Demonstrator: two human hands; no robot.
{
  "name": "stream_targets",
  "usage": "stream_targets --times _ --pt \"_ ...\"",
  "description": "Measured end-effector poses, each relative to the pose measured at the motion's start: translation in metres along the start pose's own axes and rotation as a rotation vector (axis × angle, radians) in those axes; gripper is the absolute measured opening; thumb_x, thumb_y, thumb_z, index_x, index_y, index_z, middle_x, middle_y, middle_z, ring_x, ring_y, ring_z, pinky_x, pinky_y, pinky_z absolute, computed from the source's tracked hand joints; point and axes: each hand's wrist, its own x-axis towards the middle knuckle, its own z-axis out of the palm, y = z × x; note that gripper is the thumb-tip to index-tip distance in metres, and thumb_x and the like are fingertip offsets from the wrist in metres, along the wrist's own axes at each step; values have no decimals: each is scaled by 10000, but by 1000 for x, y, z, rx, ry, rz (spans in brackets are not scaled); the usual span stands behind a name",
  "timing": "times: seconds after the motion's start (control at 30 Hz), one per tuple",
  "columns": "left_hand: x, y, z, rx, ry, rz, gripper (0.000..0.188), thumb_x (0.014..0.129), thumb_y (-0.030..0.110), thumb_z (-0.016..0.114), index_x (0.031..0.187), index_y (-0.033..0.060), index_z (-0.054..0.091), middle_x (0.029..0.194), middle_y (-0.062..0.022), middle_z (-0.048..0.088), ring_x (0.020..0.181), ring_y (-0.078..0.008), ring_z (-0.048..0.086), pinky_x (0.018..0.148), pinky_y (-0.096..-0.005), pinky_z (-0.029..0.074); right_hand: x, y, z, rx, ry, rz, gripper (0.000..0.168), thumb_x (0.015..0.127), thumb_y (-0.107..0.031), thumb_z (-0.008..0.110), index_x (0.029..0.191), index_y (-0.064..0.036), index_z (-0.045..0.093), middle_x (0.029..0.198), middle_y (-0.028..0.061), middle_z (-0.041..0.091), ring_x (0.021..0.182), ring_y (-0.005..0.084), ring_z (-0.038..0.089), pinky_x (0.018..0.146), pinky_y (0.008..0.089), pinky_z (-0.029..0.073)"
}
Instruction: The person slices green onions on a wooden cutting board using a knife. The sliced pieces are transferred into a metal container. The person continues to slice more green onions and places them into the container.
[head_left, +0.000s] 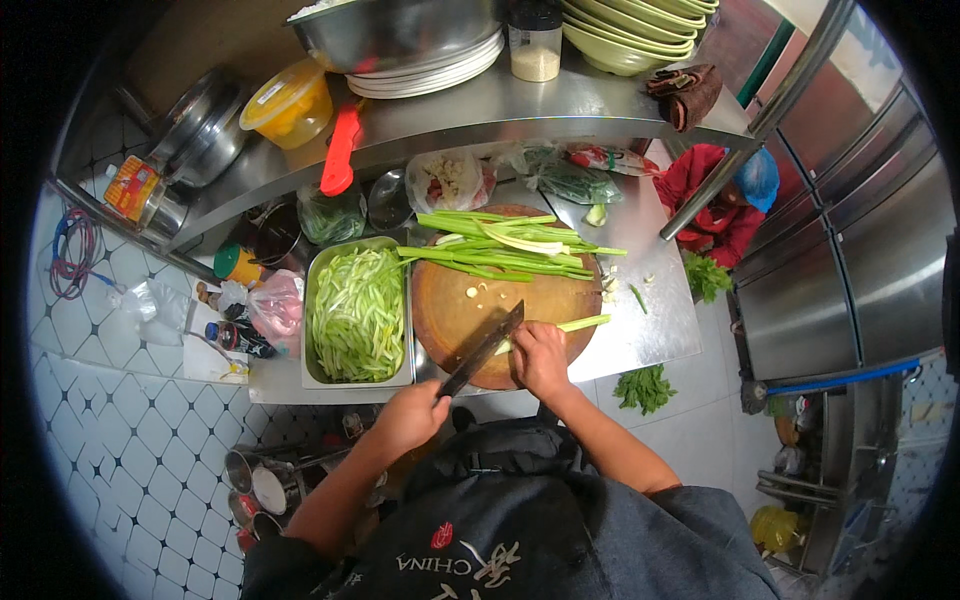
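My left hand (410, 421) grips the handle of a dark-bladed kitchen knife (480, 352), which slants up and right over a round wooden chopping board (450, 322). My right hand (541, 358) presses on a pale green celery stalk (585, 323) by the board's near right side, fingers close to the blade. A heap of long celery stalks (510, 247) lies across the back of the board. Several small pale pieces (472, 292) are scattered in its middle. Left of the board, a rectangular steel pan (409, 367) is filled with sliced celery (356, 315).
Above the board's far side runs a steel shelf (442, 135) with a steel basin (397, 37), green bowls (630, 45) and a red-handled tool (341, 154). Bagged food (450, 180) sits beneath. A person in red (694, 176) crouches at right near leafy greens (705, 277).
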Motion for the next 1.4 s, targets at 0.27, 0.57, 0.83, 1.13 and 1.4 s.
stream_targets --times 0.27,0.57,0.83,1.13,1.4 --pt "7 20 -15 150 -60 -23 239 965 242 631 965 4 623 851 -281 666 842 -504 641 745 -567 501 -1 15 -3 29 13 20 200 808 0 672 1001 -51 666 1038 162 623 1002 400 567 875 479 474" --pt "19 15 0 167 -68 -47 231 956 251 635 954 20 642 865 -260 681 854 -480 656 765 -564 515 -7 19 -1 31 -20 -6 210 804 1 681 1010 -42 665 1037 170 618 998 409 564 868 480 481" --pt "20 -3 29 75 -58 -34 262 970 257 608 948 -3 628 863 -284 675 857 -501 648 756 -573 508 -3 8 -13 -58 -45 -7 185 807 -67 739 985 -66 686 1047 132 631 1029 381 569 918 485 452" --pt "-12 1 11 184 40 -74 237 958 252 624 900 22 634 789 -246 673 785 -483 655 707 -582 509 -10 5 -8 -46 40 -49 170 820 -94 733 980 -91 677 1059 97 628 1036 347 567 936 474 406" --pt "8 8 16 108 -17 15 227 958 239 623 933 14 632 822 -249 676 815 -484 650 729 -579 506 -12 8 -4 -36 54 -53 219 794 -57 719 1005 -86 669 1049 88 634 1041 339 576 940 486 413"
